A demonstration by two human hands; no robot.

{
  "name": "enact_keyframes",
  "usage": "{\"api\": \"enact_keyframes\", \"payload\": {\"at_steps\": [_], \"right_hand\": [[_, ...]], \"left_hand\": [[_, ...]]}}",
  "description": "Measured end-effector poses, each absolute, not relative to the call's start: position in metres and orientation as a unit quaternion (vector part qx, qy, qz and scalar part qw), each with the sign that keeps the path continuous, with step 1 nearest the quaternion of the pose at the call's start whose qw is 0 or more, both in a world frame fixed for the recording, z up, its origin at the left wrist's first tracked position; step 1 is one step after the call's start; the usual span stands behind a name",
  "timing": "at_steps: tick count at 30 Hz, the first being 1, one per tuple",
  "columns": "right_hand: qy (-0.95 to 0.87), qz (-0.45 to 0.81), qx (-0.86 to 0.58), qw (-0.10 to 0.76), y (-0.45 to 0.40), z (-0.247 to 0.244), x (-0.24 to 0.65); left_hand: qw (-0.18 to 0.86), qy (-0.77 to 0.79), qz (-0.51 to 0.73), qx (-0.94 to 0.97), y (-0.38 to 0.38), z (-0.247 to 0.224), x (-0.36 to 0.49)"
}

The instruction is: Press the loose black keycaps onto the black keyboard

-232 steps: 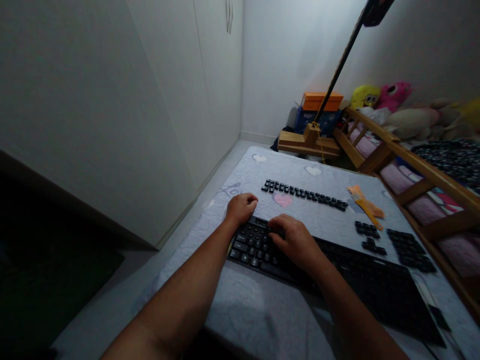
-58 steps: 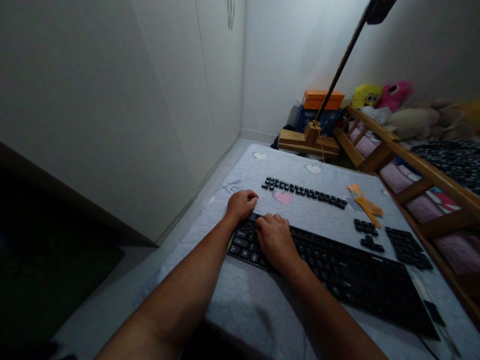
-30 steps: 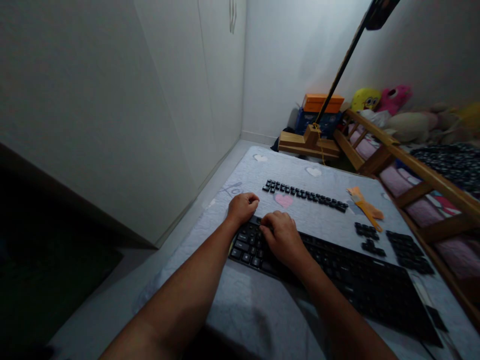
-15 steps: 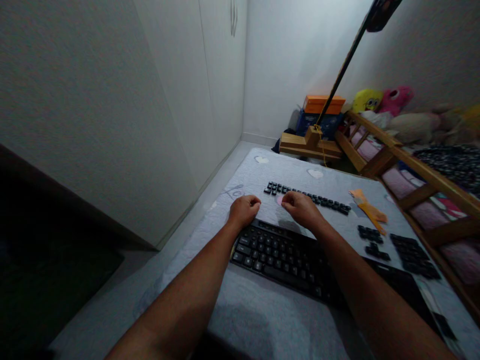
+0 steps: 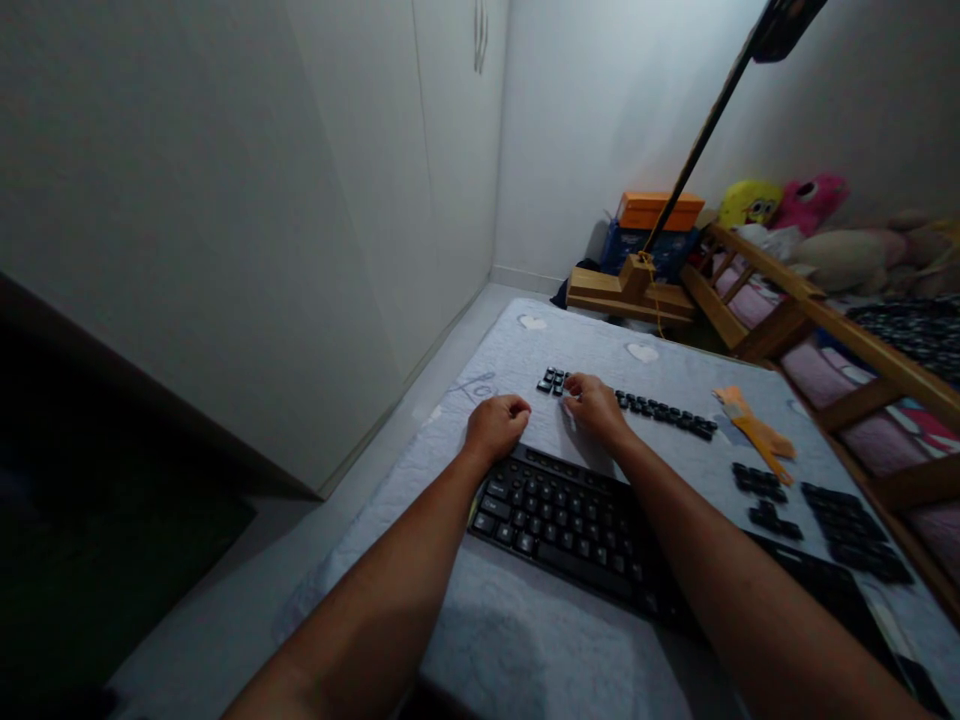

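Observation:
A black keyboard (image 5: 570, 530) lies on the pale quilted surface, keys filling its left part, my right forearm covering some of it. My left hand (image 5: 499, 425) rests by its upper left corner, fingers curled together; anything between them is too small to make out. My right hand (image 5: 594, 405) is at the row of loose black keycaps (image 5: 660, 410) behind the keyboard, near the row's left end, thumb and finger bent close to the caps. Whether it holds one is hidden. More loose keycaps (image 5: 855, 530) lie in groups at the right.
An orange cloth and brush (image 5: 757, 435) lie right of the keycap row. Beyond the far edge stands a wooden base (image 5: 634, 285) with a slanted pole. A wooden bed rail (image 5: 847, 320) runs along the right, a white cabinet (image 5: 360, 200) along the left.
My right hand has moved slightly up to the left part of the keycap row. My left hand stays by the keyboard corner. The view has shifted a little.

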State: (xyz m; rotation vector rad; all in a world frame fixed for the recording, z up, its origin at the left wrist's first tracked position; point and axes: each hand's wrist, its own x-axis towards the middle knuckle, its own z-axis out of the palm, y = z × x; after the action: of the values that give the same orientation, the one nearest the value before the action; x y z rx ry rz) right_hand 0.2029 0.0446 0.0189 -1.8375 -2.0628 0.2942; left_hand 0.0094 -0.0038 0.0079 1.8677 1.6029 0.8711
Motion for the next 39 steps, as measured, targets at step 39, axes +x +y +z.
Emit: {"api": "enact_keyframes", "payload": {"at_steps": [39], "right_hand": [[-0.755, 0.096, -0.631, 0.149, 0.040, 0.018, 0.185]], "left_hand": [[0.261, 0.601, 0.315, 0.687, -0.005, 0.008, 0.009]]}}
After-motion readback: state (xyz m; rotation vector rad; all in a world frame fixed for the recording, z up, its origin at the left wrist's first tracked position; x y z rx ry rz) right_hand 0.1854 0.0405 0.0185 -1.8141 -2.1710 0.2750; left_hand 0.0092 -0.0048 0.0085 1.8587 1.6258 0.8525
